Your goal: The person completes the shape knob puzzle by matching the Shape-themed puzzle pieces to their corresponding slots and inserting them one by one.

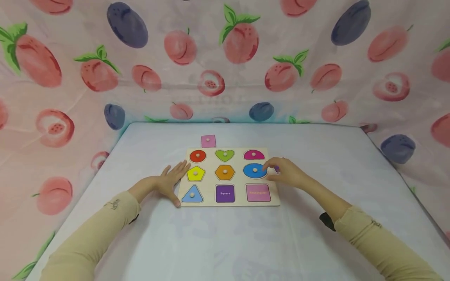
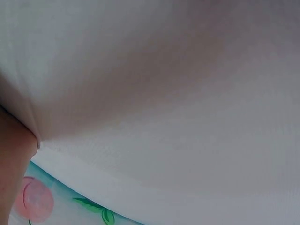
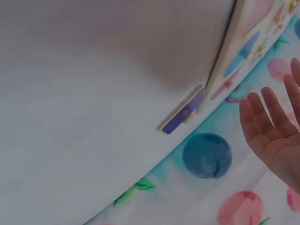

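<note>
A wooden shape puzzle board (image 1: 239,164) lies on the table. My left hand (image 1: 169,182) rests at its left edge with fingers spread. My right hand (image 1: 286,171) is over the board's right edge, beside the blue oval (image 1: 251,171); in the right wrist view its fingers are extended and hold nothing. Knobbed pieces fill the upper two rows, and a light blue triangle (image 1: 197,198) sits at lower left. The purple Square recess (image 1: 225,197) and pink Rectangular recess (image 1: 258,187) show bare printing. A purple knobbed piece (image 3: 180,115) lies right of the board, mostly behind my right hand in the head view.
A pink knobbed piece (image 1: 212,144) lies on the table just beyond the board's far edge. White cloth (image 1: 225,242) covers the table. A fruit-print curtain (image 1: 246,89) hangs along the back and both sides.
</note>
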`<state>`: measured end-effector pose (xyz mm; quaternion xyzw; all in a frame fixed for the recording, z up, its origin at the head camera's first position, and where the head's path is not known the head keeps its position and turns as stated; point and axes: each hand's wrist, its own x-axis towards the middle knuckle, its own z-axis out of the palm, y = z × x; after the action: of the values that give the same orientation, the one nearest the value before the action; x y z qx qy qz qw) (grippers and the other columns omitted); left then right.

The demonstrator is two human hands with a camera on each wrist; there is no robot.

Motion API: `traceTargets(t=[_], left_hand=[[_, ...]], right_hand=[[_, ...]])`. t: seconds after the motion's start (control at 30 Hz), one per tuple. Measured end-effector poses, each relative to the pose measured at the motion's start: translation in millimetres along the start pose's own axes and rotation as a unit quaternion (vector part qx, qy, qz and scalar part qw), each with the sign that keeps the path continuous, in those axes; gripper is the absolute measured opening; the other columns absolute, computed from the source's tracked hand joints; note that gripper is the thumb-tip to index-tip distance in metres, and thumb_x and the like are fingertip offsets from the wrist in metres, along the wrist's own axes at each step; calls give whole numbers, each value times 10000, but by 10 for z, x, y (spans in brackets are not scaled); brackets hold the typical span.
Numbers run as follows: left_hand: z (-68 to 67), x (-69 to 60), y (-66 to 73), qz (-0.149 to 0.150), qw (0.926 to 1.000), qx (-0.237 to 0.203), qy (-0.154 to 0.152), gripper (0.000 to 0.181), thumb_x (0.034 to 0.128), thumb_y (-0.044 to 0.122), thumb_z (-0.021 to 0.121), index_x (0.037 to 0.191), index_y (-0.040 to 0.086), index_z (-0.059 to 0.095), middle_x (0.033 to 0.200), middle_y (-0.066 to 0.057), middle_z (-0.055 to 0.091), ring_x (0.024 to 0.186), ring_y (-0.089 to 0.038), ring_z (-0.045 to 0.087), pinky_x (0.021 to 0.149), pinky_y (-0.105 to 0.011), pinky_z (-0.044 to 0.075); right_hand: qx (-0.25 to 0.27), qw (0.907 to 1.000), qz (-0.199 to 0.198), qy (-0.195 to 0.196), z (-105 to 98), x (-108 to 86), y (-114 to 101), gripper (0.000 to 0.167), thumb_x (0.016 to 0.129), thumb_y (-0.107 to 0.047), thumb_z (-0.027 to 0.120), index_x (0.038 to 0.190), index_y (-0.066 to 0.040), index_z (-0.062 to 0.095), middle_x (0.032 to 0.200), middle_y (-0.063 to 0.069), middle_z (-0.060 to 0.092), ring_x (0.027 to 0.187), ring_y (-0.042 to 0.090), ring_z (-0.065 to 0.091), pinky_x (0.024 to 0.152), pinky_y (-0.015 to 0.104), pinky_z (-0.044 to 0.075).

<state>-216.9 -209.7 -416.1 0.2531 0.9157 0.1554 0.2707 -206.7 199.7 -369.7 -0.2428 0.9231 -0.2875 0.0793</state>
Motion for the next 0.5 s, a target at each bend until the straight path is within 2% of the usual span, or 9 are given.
traceTargets(t=[0.17,0.4,0.5], left_hand=[[16,-2,-4,-47,10000,23,-32,1398,586,517,840,1496,45,-111,1561,-196,-181,1445,-380,-143,1125,-599,-133],[19,-15,-6,86,9999,-52,43,1416,558,567,827,1500,52,-97,1559,-206,-173,1437,-400,-138,1111,-614,-143],[10,-20,-10,134,9998,-96,91,1426,548,590,820,1500,54,-96,1559,-204,-176,1437,-401,-139,1110,-610,-153]], right_hand=[[24,10000,80,-49,-23,4,187,220,831,-68,689,1040,-11,645,1131,207,627,1037,386,579,913,505,504],[156,9992,-259,262,-48,90,432,231,816,-2,689,1040,31,645,1110,226,639,1032,388,597,914,521,497],[305,9987,-238,333,-60,141,487,230,817,6,686,1040,34,639,1087,217,643,1012,373,603,910,517,502]])
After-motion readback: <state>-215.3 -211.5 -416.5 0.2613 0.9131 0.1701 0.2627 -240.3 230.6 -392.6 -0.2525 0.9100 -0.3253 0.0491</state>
